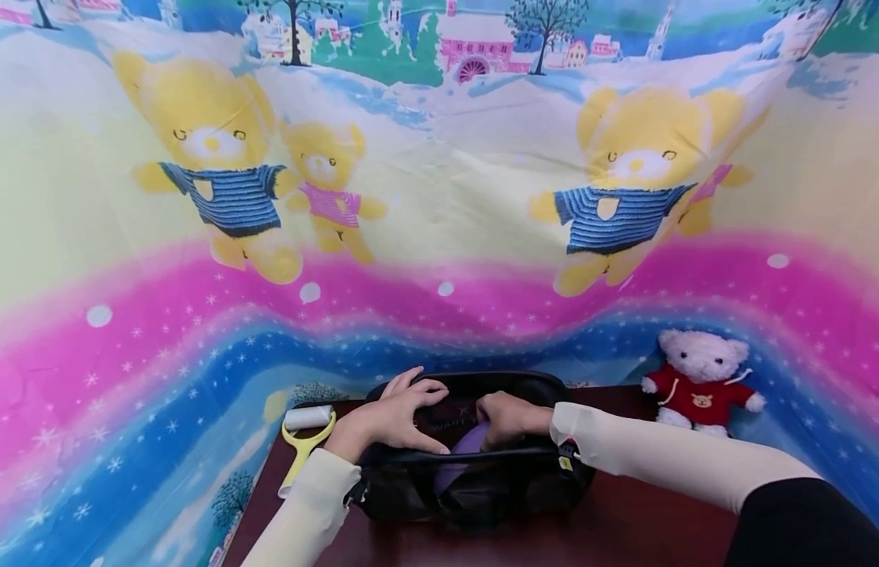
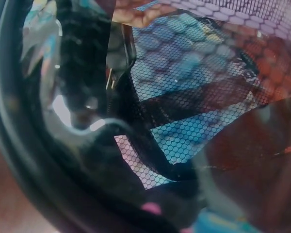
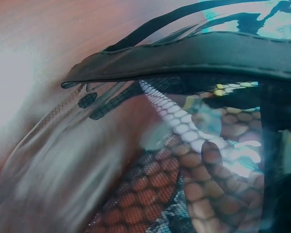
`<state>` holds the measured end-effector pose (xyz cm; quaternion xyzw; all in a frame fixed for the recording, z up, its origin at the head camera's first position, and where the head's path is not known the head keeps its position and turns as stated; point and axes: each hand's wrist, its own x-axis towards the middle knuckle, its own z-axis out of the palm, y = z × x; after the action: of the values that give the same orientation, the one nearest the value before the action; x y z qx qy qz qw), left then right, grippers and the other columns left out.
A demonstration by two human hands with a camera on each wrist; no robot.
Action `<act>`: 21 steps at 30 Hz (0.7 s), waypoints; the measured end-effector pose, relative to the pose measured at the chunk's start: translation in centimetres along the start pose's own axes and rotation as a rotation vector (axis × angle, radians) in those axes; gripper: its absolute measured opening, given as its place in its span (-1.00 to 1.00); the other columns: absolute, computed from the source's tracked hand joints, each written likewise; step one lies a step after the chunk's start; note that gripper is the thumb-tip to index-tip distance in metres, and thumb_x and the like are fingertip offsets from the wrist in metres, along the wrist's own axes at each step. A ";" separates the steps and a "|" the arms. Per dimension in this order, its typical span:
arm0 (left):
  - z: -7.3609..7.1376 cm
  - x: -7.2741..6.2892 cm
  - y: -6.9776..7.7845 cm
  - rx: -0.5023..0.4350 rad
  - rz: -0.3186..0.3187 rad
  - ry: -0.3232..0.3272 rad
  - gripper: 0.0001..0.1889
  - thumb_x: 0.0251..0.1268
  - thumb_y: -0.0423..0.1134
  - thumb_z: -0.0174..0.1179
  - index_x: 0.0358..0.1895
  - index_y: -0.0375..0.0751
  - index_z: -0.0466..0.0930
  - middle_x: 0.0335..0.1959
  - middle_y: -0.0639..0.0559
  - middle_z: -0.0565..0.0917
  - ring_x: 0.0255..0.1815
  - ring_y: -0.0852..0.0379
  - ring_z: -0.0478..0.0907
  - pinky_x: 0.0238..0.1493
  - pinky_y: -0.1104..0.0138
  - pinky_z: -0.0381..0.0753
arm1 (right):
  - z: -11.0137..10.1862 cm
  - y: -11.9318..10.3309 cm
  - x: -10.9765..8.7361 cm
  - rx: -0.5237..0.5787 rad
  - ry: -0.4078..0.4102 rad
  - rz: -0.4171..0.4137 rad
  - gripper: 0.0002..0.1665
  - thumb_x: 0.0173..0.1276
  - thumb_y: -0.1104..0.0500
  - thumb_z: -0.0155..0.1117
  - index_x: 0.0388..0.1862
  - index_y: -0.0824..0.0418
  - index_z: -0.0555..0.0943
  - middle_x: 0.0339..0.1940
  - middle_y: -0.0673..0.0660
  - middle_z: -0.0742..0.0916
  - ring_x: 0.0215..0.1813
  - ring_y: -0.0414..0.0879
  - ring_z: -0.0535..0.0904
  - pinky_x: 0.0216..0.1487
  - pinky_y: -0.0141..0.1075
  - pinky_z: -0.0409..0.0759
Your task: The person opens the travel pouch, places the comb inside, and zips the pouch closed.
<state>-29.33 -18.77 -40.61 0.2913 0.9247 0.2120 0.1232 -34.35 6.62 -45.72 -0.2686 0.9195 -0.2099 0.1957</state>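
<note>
A black bag (image 1: 482,492) with see-through mesh walls stands upright on the table, its top open. My left hand (image 1: 390,417) lies over the left end of the opening, fingers spread, the thumb right at the near rim. Down inside the bag, my right hand (image 1: 509,417) grips a smooth purple item (image 1: 471,441) with curled fingers. Part of that item shows through the near wall. In the right wrist view, the right hand (image 3: 223,189) appears behind the mesh, below the stitched black rim (image 3: 184,63). The left wrist view looks through the bag's mesh (image 2: 179,63).
A lint roller (image 1: 301,445) with a yellow handle lies left of the bag on the dark red-brown table (image 1: 624,520). At the back right sits a white teddy bear (image 1: 702,386) in a red hoodie. A printed bear cloth (image 1: 439,197) hangs behind and along the sides.
</note>
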 end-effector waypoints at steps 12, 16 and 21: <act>0.2 -0.1 -0.2 0.003 0.014 0.004 -0.07 0.17 0.24 0.44 0.58 -0.01 0.32 0.59 0.23 0.27 0.76 -0.12 -0.31 0.63 -0.29 -0.14 | 0.0 -0.7 -0.3 -0.202 0.017 0.075 -0.64 0.05 0.01 0.67 -0.32 0.02 0.63 -0.48 -0.03 0.63 -0.52 -0.11 0.53 -0.47 -0.21 0.41; 0.2 0.0 -0.2 0.006 0.007 0.004 -0.07 0.17 0.26 0.44 0.58 0.01 0.32 0.59 0.23 0.27 0.75 -0.13 -0.31 0.63 -0.29 -0.14 | 0.0 -0.5 -0.3 -0.246 0.002 0.055 -0.71 0.12 0.09 0.60 -0.50 0.04 0.58 -0.62 -0.07 0.55 -0.59 -0.15 0.43 -0.53 -0.24 0.30; 0.1 0.0 -0.2 0.000 0.005 0.004 -0.07 0.17 0.27 0.43 0.58 0.01 0.32 0.60 0.20 0.25 0.75 -0.14 -0.31 0.62 -0.30 -0.13 | -0.1 -0.3 -0.3 -0.285 -0.020 0.053 -0.55 0.19 0.10 0.57 -0.67 0.07 0.46 -0.75 -0.07 0.41 -0.67 -0.16 0.26 -0.57 -0.27 0.13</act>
<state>-29.37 -18.89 -40.79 0.2930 0.9243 0.2127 0.1208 -34.03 6.62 -45.36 -0.2715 0.9447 -0.0693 0.1703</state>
